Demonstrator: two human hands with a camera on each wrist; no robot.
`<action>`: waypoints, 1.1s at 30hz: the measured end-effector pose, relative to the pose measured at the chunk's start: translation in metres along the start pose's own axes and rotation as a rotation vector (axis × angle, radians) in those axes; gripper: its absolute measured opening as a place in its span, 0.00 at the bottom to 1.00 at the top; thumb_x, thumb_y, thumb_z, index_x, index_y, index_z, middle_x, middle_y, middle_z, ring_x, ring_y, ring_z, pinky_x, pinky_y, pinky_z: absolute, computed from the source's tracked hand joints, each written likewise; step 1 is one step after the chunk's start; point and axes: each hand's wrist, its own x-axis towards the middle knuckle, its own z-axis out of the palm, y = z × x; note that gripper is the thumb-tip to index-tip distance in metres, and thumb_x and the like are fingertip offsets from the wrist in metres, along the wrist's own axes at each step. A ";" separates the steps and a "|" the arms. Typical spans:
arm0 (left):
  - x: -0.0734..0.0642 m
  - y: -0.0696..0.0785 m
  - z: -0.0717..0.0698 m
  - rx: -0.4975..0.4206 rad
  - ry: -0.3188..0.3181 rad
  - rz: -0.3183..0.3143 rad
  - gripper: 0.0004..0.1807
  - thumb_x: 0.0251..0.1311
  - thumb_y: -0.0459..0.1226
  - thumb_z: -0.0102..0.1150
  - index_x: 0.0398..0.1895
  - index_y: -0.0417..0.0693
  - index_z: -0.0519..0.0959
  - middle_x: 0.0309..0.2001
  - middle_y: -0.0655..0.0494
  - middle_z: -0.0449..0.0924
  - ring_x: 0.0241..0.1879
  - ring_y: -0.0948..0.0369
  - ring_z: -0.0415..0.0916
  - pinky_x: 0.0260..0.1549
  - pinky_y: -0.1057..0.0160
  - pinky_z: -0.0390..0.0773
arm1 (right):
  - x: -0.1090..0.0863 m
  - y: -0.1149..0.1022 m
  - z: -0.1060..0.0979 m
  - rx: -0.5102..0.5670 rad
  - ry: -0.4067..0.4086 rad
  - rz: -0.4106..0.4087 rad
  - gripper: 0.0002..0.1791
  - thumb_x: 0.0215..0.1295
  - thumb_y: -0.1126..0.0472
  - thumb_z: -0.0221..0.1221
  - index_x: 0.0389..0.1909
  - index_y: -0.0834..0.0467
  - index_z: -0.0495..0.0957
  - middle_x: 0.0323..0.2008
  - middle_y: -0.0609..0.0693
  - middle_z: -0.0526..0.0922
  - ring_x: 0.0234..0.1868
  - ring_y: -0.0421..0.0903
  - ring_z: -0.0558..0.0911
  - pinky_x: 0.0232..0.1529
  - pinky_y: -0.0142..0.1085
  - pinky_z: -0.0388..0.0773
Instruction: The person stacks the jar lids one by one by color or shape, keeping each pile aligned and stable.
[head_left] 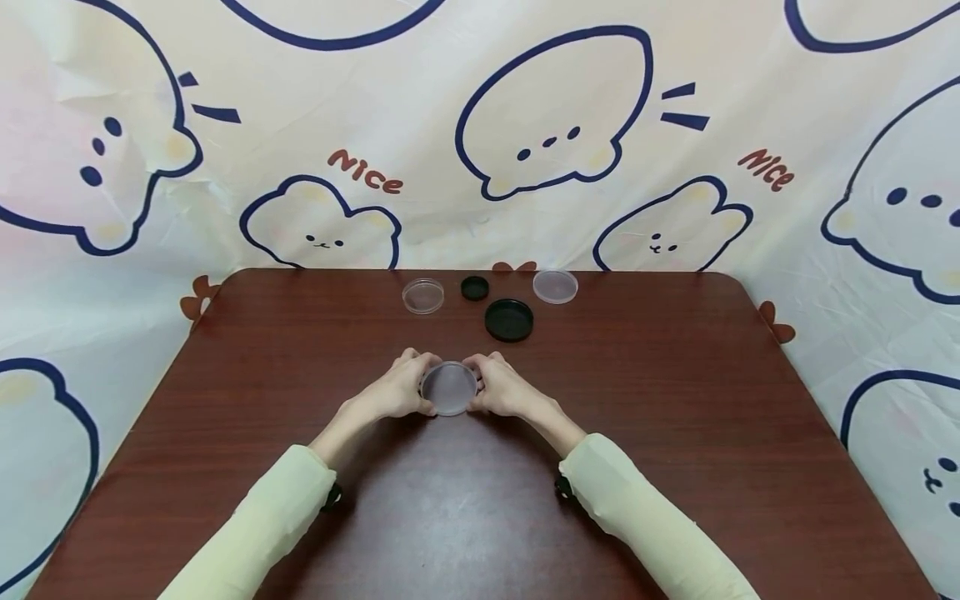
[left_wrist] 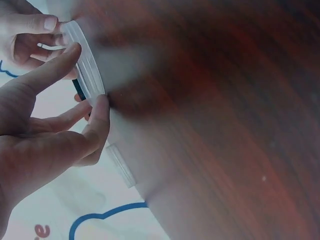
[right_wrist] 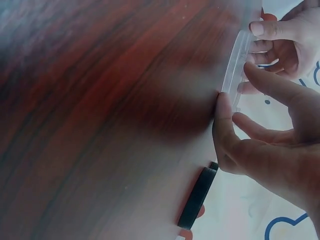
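Observation:
Near the middle of the table, a clear round petri dish lies between both hands. My left hand grips its left rim, thumb on the near side and fingers on the far side. Opposite it, my right hand pinches the right rim in the same way. From the left wrist view, the dish shows edge-on between thumb and fingers, low over the tabletop. The right wrist view shows its thin side wall too. Whether its underside touches the wood, I cannot tell.
Behind the hands stand a larger black round dish and a small black one. A clear dish sits at back left, a pale translucent one at back right. A patterned curtain borders the brown table.

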 end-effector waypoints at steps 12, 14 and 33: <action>-0.002 -0.005 -0.003 0.020 -0.033 0.021 0.41 0.44 0.30 0.76 0.63 0.33 0.68 0.49 0.40 0.66 0.47 0.48 0.66 0.48 0.51 0.70 | -0.002 0.006 -0.004 0.097 -0.019 -0.036 0.36 0.49 0.70 0.71 0.62 0.68 0.69 0.43 0.57 0.74 0.44 0.48 0.74 0.43 0.32 0.73; -0.002 -0.005 -0.004 0.007 -0.036 0.026 0.40 0.44 0.30 0.76 0.63 0.32 0.67 0.49 0.39 0.66 0.47 0.48 0.70 0.48 0.52 0.72 | -0.004 0.008 -0.007 0.113 -0.045 -0.056 0.37 0.50 0.70 0.70 0.63 0.68 0.67 0.45 0.58 0.73 0.44 0.48 0.75 0.44 0.32 0.74; 0.005 0.005 -0.006 0.007 0.050 0.096 0.32 0.56 0.34 0.66 0.62 0.29 0.68 0.53 0.36 0.73 0.54 0.45 0.66 0.53 0.47 0.67 | -0.035 0.044 -0.057 0.080 -0.126 -0.042 0.33 0.61 0.67 0.63 0.67 0.66 0.64 0.54 0.65 0.69 0.52 0.57 0.76 0.52 0.43 0.75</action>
